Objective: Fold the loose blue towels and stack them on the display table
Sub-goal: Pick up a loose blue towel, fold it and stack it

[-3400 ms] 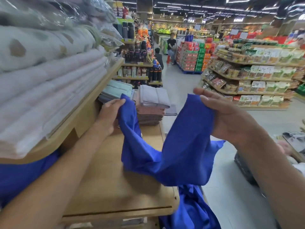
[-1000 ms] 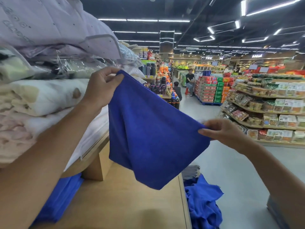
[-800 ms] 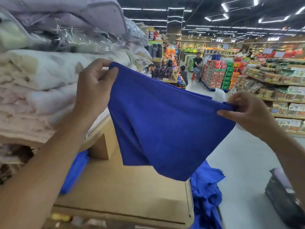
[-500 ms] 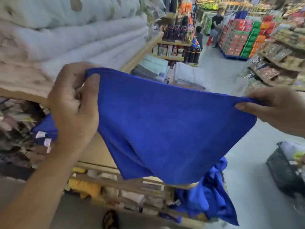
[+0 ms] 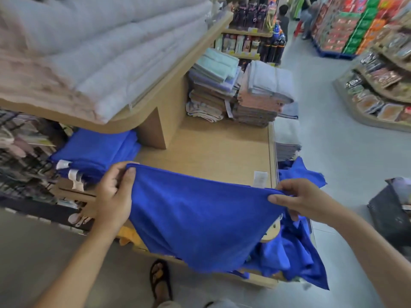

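Wooden display table (image 5: 222, 152) at twelve o'clock: left hand (image 5: 113, 196) and right hand (image 5: 304, 201) pinch soft blue towel (image 5: 195, 218) mid-fold; likely laying flat next.

Two hands, the left hand (image 5: 113, 196) and the right hand (image 5: 304, 201), share one blue towel (image 5: 200, 218), pinched at the fingers (image 5: 130, 174). Just beyond the left fingers sits one stack of folded blue towels (image 5: 97, 150). Under the right fingers hangs one heap of loose blue towels (image 5: 295, 252), perhaps two or three. Farther off on the desk (image 5: 222, 152): two mixed towel piles (image 5: 260, 96).
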Action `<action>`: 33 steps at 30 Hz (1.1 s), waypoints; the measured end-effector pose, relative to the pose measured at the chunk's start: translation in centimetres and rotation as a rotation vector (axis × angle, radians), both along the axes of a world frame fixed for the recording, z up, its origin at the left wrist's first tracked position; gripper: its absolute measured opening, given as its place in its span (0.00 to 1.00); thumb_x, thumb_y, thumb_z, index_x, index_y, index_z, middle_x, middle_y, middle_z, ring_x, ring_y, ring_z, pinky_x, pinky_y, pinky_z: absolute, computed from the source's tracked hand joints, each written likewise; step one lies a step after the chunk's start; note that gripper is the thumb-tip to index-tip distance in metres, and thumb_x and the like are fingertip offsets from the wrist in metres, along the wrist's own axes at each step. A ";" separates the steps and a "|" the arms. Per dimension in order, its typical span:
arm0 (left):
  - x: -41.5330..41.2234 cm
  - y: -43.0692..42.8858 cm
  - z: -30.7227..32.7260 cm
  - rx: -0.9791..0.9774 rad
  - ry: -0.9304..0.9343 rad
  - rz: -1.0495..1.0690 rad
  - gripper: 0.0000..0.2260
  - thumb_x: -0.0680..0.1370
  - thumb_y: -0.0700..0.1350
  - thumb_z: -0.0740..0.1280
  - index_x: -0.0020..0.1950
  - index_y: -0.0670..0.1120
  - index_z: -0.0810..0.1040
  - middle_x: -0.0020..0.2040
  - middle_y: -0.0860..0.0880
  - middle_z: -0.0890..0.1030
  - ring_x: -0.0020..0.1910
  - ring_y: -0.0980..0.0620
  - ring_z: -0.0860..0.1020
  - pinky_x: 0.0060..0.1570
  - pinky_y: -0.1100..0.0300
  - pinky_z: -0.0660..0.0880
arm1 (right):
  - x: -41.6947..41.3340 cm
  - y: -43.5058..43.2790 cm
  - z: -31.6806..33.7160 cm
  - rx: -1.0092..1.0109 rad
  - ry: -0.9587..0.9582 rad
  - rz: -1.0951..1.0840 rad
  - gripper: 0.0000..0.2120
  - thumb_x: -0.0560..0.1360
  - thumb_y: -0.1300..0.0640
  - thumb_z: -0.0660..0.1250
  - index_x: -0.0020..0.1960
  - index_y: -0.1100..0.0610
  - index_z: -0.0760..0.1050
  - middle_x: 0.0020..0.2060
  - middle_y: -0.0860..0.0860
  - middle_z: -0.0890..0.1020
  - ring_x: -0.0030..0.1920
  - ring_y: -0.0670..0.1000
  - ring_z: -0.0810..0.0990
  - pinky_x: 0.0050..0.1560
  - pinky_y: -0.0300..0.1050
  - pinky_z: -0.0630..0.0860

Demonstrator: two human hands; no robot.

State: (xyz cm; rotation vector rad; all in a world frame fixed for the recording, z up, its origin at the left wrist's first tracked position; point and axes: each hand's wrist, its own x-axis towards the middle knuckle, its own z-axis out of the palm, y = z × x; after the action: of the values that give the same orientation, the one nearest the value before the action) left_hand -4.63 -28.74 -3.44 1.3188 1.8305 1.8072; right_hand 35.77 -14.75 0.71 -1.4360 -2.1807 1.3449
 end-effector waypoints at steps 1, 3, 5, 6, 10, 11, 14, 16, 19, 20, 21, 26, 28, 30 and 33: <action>-0.3 0.5 -0.1 -0.020 -0.020 0.004 0.06 0.83 0.51 0.63 0.53 0.60 0.79 0.45 0.62 0.82 0.45 0.66 0.78 0.47 0.72 0.72 | 0.1 0.5 -0.3 -0.071 0.027 -0.002 0.09 0.78 0.54 0.73 0.39 0.51 0.80 0.26 0.50 0.74 0.23 0.51 0.75 0.25 0.37 0.68; -1.1 2.0 0.3 -0.056 -0.049 0.030 0.06 0.82 0.56 0.62 0.52 0.59 0.79 0.44 0.61 0.81 0.43 0.65 0.77 0.45 0.71 0.72 | 0.1 1.7 -0.3 -0.151 0.099 -0.019 0.03 0.80 0.57 0.70 0.48 0.55 0.82 0.29 0.53 0.76 0.25 0.51 0.76 0.26 0.38 0.69; -1.7 4.0 1.3 -0.094 -0.046 0.058 0.05 0.81 0.57 0.62 0.50 0.61 0.78 0.42 0.63 0.80 0.42 0.66 0.76 0.44 0.71 0.71 | -0.3 3.2 0.1 -0.143 0.133 -0.055 0.05 0.81 0.57 0.69 0.49 0.58 0.80 0.29 0.50 0.75 0.26 0.49 0.75 0.26 0.39 0.69; -1.9 5.3 1.7 -0.110 -0.043 0.066 0.05 0.81 0.56 0.62 0.48 0.63 0.77 0.41 0.62 0.79 0.40 0.66 0.75 0.44 0.70 0.71 | -0.8 3.9 0.5 -0.130 0.140 -0.082 0.07 0.81 0.55 0.69 0.46 0.57 0.79 0.28 0.48 0.74 0.25 0.49 0.75 0.26 0.38 0.69; -2.7 11.9 2.8 -0.150 -0.089 0.098 0.10 0.84 0.50 0.61 0.55 0.46 0.79 0.48 0.48 0.80 0.48 0.53 0.76 0.54 0.54 0.73 | -3.2 7.6 2.2 -0.139 0.224 -0.213 0.11 0.82 0.52 0.68 0.42 0.52 0.76 0.30 0.47 0.74 0.25 0.48 0.75 0.26 0.38 0.71; -2.8 13.5 3.2 -0.182 -0.091 0.116 0.13 0.85 0.49 0.61 0.61 0.43 0.79 0.55 0.46 0.81 0.55 0.51 0.76 0.61 0.52 0.73 | -3.9 8.8 2.5 -0.125 0.251 -0.260 0.11 0.82 0.52 0.68 0.42 0.52 0.75 0.30 0.48 0.74 0.25 0.48 0.76 0.27 0.38 0.72; -3.3 17.4 3.5 -0.288 0.094 0.131 0.16 0.85 0.47 0.61 0.69 0.40 0.76 0.67 0.43 0.78 0.68 0.46 0.74 0.72 0.48 0.66 | -6.2 12.3 2.4 -0.058 0.347 -0.450 0.08 0.83 0.57 0.66 0.45 0.55 0.74 0.38 0.52 0.77 0.33 0.51 0.84 0.30 0.38 0.80; -3.3 18.5 2.4 -0.405 0.185 0.111 0.16 0.84 0.46 0.62 0.67 0.40 0.76 0.66 0.40 0.79 0.67 0.41 0.75 0.68 0.46 0.69 | -7.7 13.7 0.9 -0.052 0.378 -0.533 0.01 0.83 0.63 0.63 0.54 0.59 0.72 0.47 0.57 0.77 0.40 0.54 0.85 0.35 0.41 0.82; -2.5 17.1 -1.5 -0.572 0.228 0.051 0.18 0.82 0.46 0.65 0.71 0.43 0.72 0.69 0.40 0.75 0.67 0.39 0.74 0.65 0.46 0.72 | -8.6 12.9 -3.2 0.029 0.023 -0.478 0.23 0.81 0.62 0.66 0.73 0.63 0.64 0.64 0.63 0.73 0.50 0.55 0.82 0.47 0.51 0.76; -2.2 16.0 -2.9 -0.611 0.283 0.044 0.22 0.81 0.46 0.66 0.74 0.43 0.69 0.72 0.40 0.72 0.70 0.38 0.72 0.66 0.45 0.70 | -8.5 11.9 -4.5 0.091 -0.104 -0.440 0.29 0.80 0.59 0.67 0.76 0.63 0.60 0.70 0.62 0.69 0.60 0.58 0.78 0.53 0.52 0.75; -2.0 14.5 -4.2 -0.620 0.369 0.043 0.25 0.80 0.45 0.66 0.76 0.42 0.67 0.74 0.40 0.69 0.72 0.38 0.69 0.68 0.44 0.69 | -8.5 10.5 -5.6 0.154 -0.155 -0.399 0.32 0.79 0.57 0.68 0.78 0.62 0.59 0.74 0.61 0.65 0.67 0.59 0.73 0.60 0.52 0.73; 0.6 7.6 -9.3 -0.637 0.720 -0.161 0.26 0.84 0.54 0.56 0.80 0.45 0.63 0.80 0.47 0.63 0.80 0.46 0.59 0.76 0.47 0.61 | -9.5 2.9 -11.0 0.454 -0.264 -0.058 0.36 0.83 0.45 0.62 0.83 0.57 0.51 0.83 0.51 0.54 0.82 0.52 0.51 0.79 0.47 0.52; 1.5 6.5 -10.7 -0.772 0.805 -0.220 0.28 0.85 0.59 0.50 0.83 0.50 0.54 0.83 0.53 0.51 0.82 0.53 0.46 0.80 0.48 0.49 | -10.0 1.2 -12.8 0.513 -0.409 0.028 0.36 0.83 0.37 0.54 0.84 0.56 0.49 0.83 0.50 0.51 0.83 0.52 0.47 0.82 0.50 0.47; 1.7 6.1 -11.2 -0.833 0.895 -0.208 0.29 0.84 0.62 0.47 0.84 0.52 0.49 0.83 0.55 0.46 0.82 0.55 0.42 0.80 0.47 0.44 | -10.2 0.3 -14.1 0.540 -0.547 0.045 0.38 0.82 0.32 0.44 0.84 0.54 0.46 0.84 0.49 0.48 0.83 0.51 0.42 0.82 0.51 0.41; 1.6 6.1 -11.2 -0.830 0.920 -0.193 0.30 0.83 0.63 0.44 0.84 0.53 0.48 0.83 0.56 0.46 0.82 0.55 0.41 0.80 0.47 0.43 | -10.2 0.0 -15.1 0.594 -0.599 0.033 0.41 0.80 0.29 0.37 0.84 0.52 0.46 0.84 0.48 0.48 0.83 0.49 0.41 0.81 0.50 0.37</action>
State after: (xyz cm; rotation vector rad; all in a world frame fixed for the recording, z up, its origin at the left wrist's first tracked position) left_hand -2.99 -22.62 -14.67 1.9383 2.3051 0.1579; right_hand 25.62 -14.71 -14.40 -1.6689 -2.6280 0.1960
